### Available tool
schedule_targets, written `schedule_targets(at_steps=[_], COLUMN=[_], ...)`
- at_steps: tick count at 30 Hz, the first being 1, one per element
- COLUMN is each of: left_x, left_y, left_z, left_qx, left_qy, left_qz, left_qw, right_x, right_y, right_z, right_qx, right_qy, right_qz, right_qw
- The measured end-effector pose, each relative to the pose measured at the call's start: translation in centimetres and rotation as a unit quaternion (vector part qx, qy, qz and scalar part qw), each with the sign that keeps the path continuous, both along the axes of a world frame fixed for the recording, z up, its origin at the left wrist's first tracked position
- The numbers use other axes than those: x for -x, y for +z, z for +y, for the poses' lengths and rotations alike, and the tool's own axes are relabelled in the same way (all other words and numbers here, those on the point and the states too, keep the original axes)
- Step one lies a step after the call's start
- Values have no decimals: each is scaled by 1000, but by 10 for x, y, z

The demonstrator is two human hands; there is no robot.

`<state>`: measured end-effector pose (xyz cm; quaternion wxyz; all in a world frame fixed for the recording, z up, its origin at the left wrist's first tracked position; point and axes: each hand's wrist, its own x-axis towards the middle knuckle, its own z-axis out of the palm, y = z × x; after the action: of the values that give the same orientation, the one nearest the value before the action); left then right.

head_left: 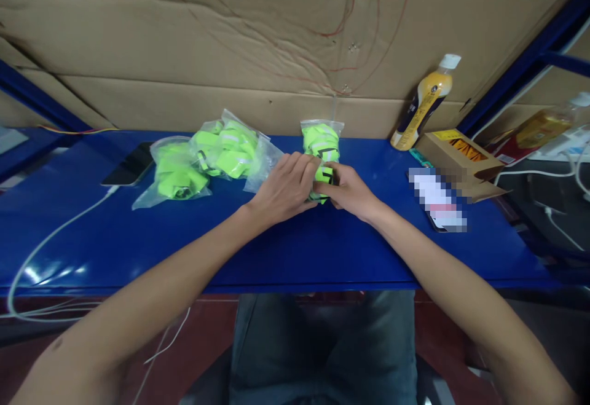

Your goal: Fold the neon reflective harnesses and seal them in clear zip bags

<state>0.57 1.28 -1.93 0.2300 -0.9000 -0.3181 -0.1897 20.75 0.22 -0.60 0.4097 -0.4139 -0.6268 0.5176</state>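
On the blue table [276,251], my left hand [286,187] and my right hand [350,191] meet around a clear plastic bag of neon green bands [321,144]. Both hands have their fingers closed on the bag's lower end, which they partly hide. Its upper end points toward the cardboard wall. To the left lie two more filled bags, one in the middle [230,150] and one further left [177,174].
A dark phone [129,165] with a white cable [55,233] lies at the far left. At the right stand a yellow drink bottle [424,104], an open cardboard box [461,156] and a blurred-out flat item [437,199]. Cardboard [230,55] backs the table. More cables hang at right.
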Motion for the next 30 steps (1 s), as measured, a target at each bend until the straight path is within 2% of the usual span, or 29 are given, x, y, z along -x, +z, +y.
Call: schedule_targets(at_steps=[4,6,9,12,15,17,20,22,26,30], left_x=[-3,-4,-3,-2,-2,-3,-8,-13,-26,-27], left_y=[0,0,0,0,0,0,-1,-2,-2,9], left_z=[3,5,5,4,2,1,-1,-5,-14,-21], left_qx=[-62,-63,-25,6,-3,-22,-44,-49,-31,49], left_qy=[3,24,76,101,88,78,77,76,69,67], left_qz=[-48,-91,-138,-136,-101,-77,-53,-42,-36,-63], left_qw=[997,994,987,986,991,994,995,995,997,995], right_x=[9,6,-2,-10,-12,-9,0,8,12,-1], right_y=[5,10,15,14,9,6,2,-3,-17,-24], right_z=[-4,-5,-3,3,6,5,1,0,4,17], right_qx=[91,114,111,82,13,-73,-195,-191,-103,-132], right_qy=[-13,22,85,114,108,74,3,-23,-8,55], right_qz=[116,156,180,135,22,-70,-181,-200,-145,-97], right_qw=[989,981,974,981,994,992,964,961,984,985])
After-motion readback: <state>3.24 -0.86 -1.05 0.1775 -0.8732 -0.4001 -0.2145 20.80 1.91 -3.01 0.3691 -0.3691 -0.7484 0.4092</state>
